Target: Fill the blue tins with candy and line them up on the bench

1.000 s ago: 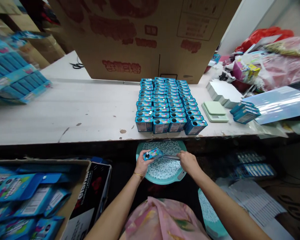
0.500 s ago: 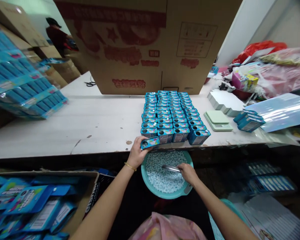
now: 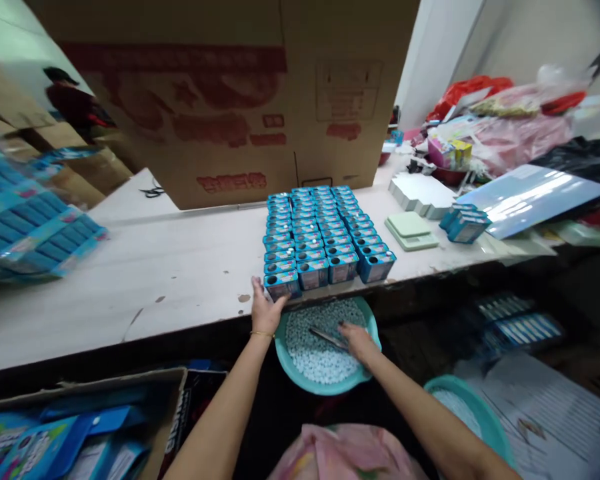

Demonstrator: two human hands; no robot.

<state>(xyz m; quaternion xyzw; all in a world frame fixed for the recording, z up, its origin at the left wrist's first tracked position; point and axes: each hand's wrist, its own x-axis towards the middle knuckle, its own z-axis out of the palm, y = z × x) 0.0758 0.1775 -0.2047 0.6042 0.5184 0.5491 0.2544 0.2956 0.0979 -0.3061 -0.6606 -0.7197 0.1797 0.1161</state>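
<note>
My left hand [image 3: 267, 308] is at the near table edge, its fingers along the side and thumb across the front of a small blue box [image 3: 282, 287]. The box stands upright at the front of the leftmost row, a round hole in its top. Several rows of matching blue boxes [image 3: 327, 248] stand packed beside and behind it. Lower down, my right hand [image 3: 359, 341] is closed on a narrow metal scoop [image 3: 329, 337]. The scoop's tip lies among pale blue candies [image 3: 320, 367] in a turquoise basin [image 3: 283, 357] below the table edge.
A large carton [image 3: 220, 147] stands behind the rows. A pale green scale [image 3: 411, 231], white card stack [image 3: 423, 193] and more blue boxes [image 3: 465, 223] are to the right. Lower left is an open carton of blue packaging [image 3: 45, 440]. A second basin [image 3: 497, 427] is lower right.
My left hand has lowered the tilted blue box to the front of the leftmost row, where it now stands upright. My right hand stays over the basin with the scoop. The view has turned right.
</note>
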